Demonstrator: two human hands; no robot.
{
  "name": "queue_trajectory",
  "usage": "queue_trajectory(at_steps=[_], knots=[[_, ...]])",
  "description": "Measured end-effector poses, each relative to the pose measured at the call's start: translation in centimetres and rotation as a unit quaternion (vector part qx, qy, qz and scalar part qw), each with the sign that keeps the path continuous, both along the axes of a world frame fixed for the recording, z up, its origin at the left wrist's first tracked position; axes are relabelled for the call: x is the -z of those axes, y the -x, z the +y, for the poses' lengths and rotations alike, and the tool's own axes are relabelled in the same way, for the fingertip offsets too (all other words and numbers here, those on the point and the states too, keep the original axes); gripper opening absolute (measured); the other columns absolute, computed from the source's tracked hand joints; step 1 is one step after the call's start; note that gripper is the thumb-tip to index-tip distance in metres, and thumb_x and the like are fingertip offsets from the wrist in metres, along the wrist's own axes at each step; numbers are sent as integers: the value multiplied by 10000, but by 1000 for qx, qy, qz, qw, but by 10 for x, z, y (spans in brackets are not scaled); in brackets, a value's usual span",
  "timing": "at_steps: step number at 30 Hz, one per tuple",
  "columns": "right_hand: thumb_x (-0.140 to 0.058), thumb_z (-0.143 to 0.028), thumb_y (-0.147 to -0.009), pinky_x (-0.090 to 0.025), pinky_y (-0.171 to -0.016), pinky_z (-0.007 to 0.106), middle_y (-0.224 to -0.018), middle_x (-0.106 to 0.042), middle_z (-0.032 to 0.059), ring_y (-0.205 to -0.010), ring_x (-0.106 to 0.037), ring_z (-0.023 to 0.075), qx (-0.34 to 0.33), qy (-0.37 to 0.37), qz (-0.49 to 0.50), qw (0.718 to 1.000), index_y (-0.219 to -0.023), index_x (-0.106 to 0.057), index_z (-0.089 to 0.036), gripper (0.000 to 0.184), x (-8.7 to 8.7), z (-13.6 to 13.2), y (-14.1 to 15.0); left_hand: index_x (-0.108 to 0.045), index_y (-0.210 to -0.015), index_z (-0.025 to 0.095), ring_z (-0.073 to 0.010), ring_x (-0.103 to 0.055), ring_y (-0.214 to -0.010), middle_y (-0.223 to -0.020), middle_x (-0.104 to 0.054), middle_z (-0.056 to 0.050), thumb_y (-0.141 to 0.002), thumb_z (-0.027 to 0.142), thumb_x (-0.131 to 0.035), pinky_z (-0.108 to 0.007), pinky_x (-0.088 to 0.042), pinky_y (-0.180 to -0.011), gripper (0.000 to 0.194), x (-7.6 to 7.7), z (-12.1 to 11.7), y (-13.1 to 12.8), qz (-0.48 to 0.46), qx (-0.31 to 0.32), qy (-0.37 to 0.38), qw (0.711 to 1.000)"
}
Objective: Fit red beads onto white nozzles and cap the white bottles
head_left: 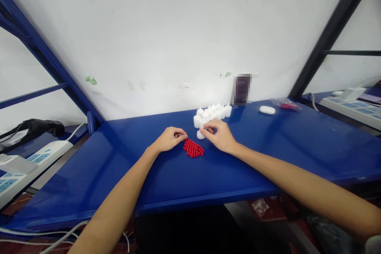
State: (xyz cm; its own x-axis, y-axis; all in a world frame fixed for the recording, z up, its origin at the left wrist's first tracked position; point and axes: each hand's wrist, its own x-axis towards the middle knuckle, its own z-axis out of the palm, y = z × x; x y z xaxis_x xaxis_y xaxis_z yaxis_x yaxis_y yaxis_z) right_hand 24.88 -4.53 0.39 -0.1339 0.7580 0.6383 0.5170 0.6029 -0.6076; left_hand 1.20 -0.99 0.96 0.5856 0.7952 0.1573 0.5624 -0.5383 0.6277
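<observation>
A small pile of red beads (193, 148) lies on the blue table (268, 154). My left hand (169, 139) rests just left of the pile, fingers curled in a pinch at its edge; what they hold is too small to make out. My right hand (219, 135) sits right of the pile, fingers closed on a small white cap-like piece (200, 134). Behind it stands a cluster of several white pieces of the same kind (212, 113).
A white oval object (267, 110) and a clear bag with red bits (286, 104) lie at the back right by a blurred dark card (242, 89). Power strips sit at far left (32, 162) and far right (354, 109). A white wall backs the table.
</observation>
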Motion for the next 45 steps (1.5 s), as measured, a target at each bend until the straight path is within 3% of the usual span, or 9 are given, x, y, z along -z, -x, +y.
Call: queue_trajectory(at_steps=[5, 15, 22, 25, 29, 32, 37, 45], knots=[[-629, -346, -808, -373, -544, 281, -485, -424, -54, -474, -423, 116, 0, 64, 14, 998, -715, -685, -179, 199, 5, 1, 0, -746, -901, 178, -130, -492, -623, -701, -638, -10, -902, 418, -534, -240, -367, -593, 320, 0, 0, 0, 10, 15, 0, 1000], [-617, -321, -820, -339, -530, 281, -489, -383, -60, -467, -383, 107, -7, 65, 31, 997, -724, -662, -175, 180, 4, -1, -2, -656, -870, 170, -125, -484, -588, -669, -594, 7, -932, 404, -494, -239, -364, -567, 291, 3, 1, -5, -15, -33, -24, 999], [-504, -306, -941, -465, -696, 309, -938, -609, 68, -773, -581, 170, -91, -23, 14, 996, -836, -604, -194, 183, -8, -16, 0, -629, -839, 161, -107, -455, -567, -643, -545, 16, -932, 395, -522, -234, -366, -549, 274, -7, -17, -27, -227, -141, -122, 956], [-449, -290, -973, -455, -660, 283, -838, -627, 32, -688, -573, 146, -142, 24, -9, 989, -926, -560, -202, 150, -9, -21, 2, -624, -850, 160, -97, -467, -561, -662, -565, 11, -942, 410, -516, -225, -383, -549, 287, -10, -31, -44, -277, -129, -121, 944], [-555, -281, -900, -401, -589, 248, -679, -537, -30, -586, -474, 114, -152, 18, -44, 987, -840, -525, -207, 99, -4, -20, 5, -605, -883, 160, -97, -508, -588, -699, -590, 4, -965, 402, -496, -218, -407, -579, 277, -6, -42, -55, -283, -82, -112, 949], [-642, -303, -838, -381, -551, 232, -663, -522, -46, -563, -445, 101, -148, 15, -27, 988, -842, -518, -209, 156, -1, -18, 6, -596, -891, 158, -98, -512, -587, -697, -593, 6, -972, 398, -499, -219, -400, -577, 271, -4, -43, -55, -265, -47, -103, 958], [-682, -311, -817, -376, -519, 230, -664, -522, -58, -532, -449, 93, -132, 48, 16, 990, -898, -503, -218, 217, 3, -15, 4, -591, -884, 159, -80, -423, -521, -615, -511, 42, -975, 402, -496, -213, -342, -531, 277, -6, -44, -54, -266, -44, -114, 956], [-697, -308, -811, -393, -533, 238, -712, -547, -49, -545, -481, 93, -111, 8, 32, 993, -916, -488, -226, 247, 3, -16, 1, -576, -908, 158, -71, -367, -515, -582, -450, 69, -981, 376, -499, -211, -311, -534, 242, -7, -45, -53, -252, -9, -107, 962]])
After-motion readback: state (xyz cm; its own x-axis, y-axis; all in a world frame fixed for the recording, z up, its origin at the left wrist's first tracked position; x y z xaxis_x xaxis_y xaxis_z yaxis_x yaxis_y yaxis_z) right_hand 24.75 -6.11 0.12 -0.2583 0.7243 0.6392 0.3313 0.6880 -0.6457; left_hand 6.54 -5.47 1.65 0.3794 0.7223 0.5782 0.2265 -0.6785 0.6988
